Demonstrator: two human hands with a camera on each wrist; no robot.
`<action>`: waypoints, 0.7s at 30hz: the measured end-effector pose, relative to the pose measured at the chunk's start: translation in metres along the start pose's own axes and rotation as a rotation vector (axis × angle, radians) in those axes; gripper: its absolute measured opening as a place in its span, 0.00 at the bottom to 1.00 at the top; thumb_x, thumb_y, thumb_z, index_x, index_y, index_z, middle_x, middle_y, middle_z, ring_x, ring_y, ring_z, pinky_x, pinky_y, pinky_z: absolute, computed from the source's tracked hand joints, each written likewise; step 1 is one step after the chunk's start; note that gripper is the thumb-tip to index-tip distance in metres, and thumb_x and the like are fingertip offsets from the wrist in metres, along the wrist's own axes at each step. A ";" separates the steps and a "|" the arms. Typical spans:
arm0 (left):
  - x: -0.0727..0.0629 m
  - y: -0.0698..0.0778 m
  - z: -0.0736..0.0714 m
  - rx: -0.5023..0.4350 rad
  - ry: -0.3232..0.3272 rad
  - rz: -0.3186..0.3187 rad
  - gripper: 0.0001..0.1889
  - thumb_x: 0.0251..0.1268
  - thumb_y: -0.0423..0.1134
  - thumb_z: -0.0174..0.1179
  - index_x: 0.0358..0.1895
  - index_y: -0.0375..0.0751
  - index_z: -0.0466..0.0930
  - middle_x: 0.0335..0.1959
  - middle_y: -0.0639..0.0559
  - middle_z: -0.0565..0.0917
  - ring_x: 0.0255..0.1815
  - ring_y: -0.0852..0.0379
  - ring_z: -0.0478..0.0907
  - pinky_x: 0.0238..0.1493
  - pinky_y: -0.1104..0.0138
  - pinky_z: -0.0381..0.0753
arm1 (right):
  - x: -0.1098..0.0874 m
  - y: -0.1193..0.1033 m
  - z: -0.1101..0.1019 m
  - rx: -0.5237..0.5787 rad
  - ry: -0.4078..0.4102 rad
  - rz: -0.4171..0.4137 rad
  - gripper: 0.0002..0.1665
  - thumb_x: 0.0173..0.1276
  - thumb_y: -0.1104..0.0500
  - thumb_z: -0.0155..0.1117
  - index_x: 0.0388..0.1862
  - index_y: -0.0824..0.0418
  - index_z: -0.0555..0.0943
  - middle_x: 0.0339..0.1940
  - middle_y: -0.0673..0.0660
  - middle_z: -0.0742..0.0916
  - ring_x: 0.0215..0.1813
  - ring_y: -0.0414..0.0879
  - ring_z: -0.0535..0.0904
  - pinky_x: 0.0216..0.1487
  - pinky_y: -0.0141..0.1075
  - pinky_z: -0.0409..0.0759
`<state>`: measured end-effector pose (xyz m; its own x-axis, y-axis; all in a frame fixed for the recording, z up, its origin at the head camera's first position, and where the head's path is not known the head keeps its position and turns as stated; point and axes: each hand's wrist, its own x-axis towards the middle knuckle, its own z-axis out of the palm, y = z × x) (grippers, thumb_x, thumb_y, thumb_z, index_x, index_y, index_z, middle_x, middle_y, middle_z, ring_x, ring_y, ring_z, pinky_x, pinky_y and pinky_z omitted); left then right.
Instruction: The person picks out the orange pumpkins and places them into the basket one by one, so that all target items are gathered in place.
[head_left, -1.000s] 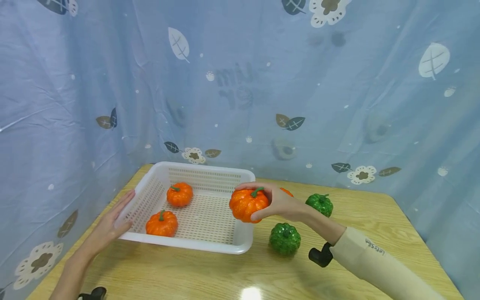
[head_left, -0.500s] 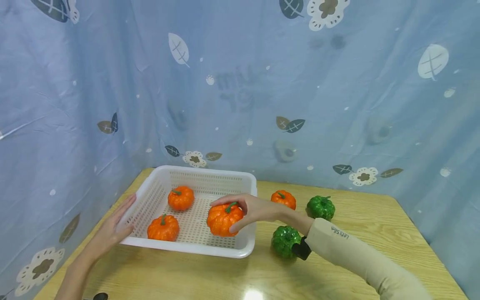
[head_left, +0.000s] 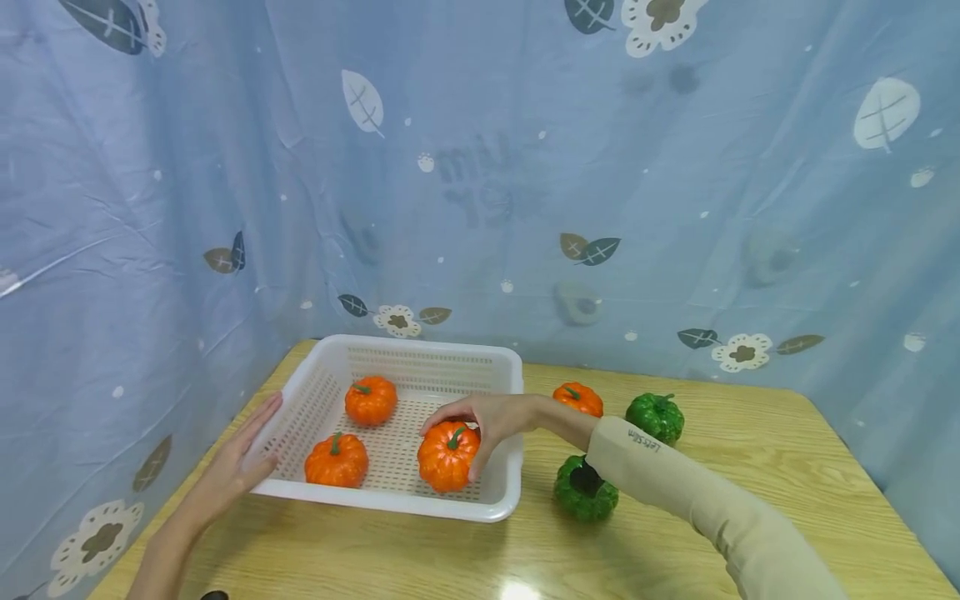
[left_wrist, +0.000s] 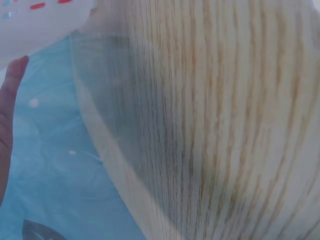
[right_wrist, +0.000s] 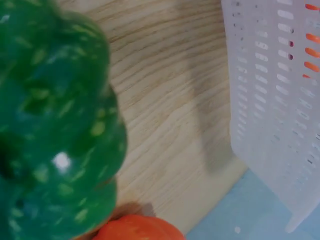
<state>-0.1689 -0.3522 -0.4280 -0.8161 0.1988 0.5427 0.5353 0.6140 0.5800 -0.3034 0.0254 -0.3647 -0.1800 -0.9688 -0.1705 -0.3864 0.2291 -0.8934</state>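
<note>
Inside the right part of a white plastic basket, my right hand grips a small orange pumpkin with a green stem, thumb and fingers on opposite sides. My left hand rests with extended fingers against the basket's left side. In the left wrist view, one finger reaches the basket's wall. Two more orange pumpkins lie in the basket, one toward the back and one at the front left. The right wrist view shows the basket's slotted wall, not the hand.
On the wooden table, right of the basket, are another orange pumpkin and two green pumpkins, one behind and one partly under the right sleeve. A blue patterned curtain hangs behind and along the sides.
My right hand has carried the orange pumpkin leftward over the basket's right rim and down inside it. My left hand stays at the basket's left side.
</note>
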 end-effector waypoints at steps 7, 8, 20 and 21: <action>0.002 0.002 0.000 0.006 0.001 0.010 0.39 0.50 0.22 0.58 0.70 0.26 0.57 0.75 0.49 0.56 0.72 0.73 0.48 0.62 0.84 0.46 | 0.007 0.004 -0.005 0.007 -0.128 0.007 0.47 0.46 0.75 0.75 0.68 0.62 0.69 0.64 0.48 0.76 0.63 0.38 0.70 0.64 0.34 0.67; 0.002 0.001 0.001 0.005 0.000 0.012 0.38 0.50 0.22 0.58 0.70 0.25 0.57 0.75 0.48 0.56 0.72 0.73 0.48 0.62 0.84 0.46 | 0.008 0.005 -0.006 0.015 -0.146 0.013 0.47 0.46 0.75 0.75 0.68 0.62 0.69 0.63 0.48 0.76 0.63 0.37 0.70 0.64 0.34 0.67; 0.000 0.000 0.002 -0.003 0.001 0.009 0.39 0.50 0.23 0.57 0.70 0.26 0.57 0.75 0.58 0.54 0.72 0.73 0.48 0.61 0.84 0.46 | 0.026 0.016 -0.008 0.090 -0.286 0.091 0.48 0.44 0.82 0.71 0.67 0.65 0.69 0.63 0.50 0.76 0.59 0.38 0.72 0.62 0.35 0.70; -0.001 0.000 0.002 -0.003 0.001 0.008 0.39 0.50 0.23 0.57 0.70 0.26 0.57 0.75 0.60 0.54 0.71 0.73 0.48 0.61 0.84 0.46 | 0.028 0.017 -0.008 0.084 -0.298 0.103 0.49 0.43 0.82 0.71 0.67 0.65 0.69 0.63 0.49 0.76 0.59 0.38 0.72 0.62 0.35 0.71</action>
<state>-0.1690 -0.3509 -0.4295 -0.8113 0.2031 0.5483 0.5428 0.6102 0.5771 -0.3219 0.0025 -0.3815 0.0628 -0.9289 -0.3650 -0.3020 0.3309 -0.8940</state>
